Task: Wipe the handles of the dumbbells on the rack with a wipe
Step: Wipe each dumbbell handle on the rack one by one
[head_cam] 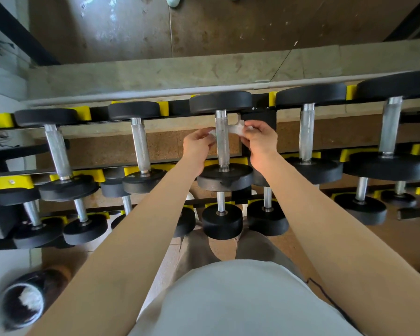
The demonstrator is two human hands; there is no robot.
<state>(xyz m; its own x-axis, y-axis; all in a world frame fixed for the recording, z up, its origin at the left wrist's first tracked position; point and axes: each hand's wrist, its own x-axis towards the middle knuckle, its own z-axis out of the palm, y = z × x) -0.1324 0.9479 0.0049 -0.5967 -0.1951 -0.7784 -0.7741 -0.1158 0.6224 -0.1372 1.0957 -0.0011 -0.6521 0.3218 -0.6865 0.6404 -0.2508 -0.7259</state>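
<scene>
White wipe (pixel 237 128) behind handle (pixel 222 147) | left hand (pixel 198 144), right hand (pixel 260 139) — each pinches 1 end

1. Bright, soft, even light; shadows beneath the dumbbells (pixel 224 177) are faint.
2. Pale glare streaks the brown surface (pixel 102 23) at the top and glints on the steel handles (pixel 222 139).
3. Wide-angle distortion bends the rack (pixel 83 112) towards both edges.
4. The dark tub (pixel 22 303) at lower left is blurred; the centre is sharp.
</scene>
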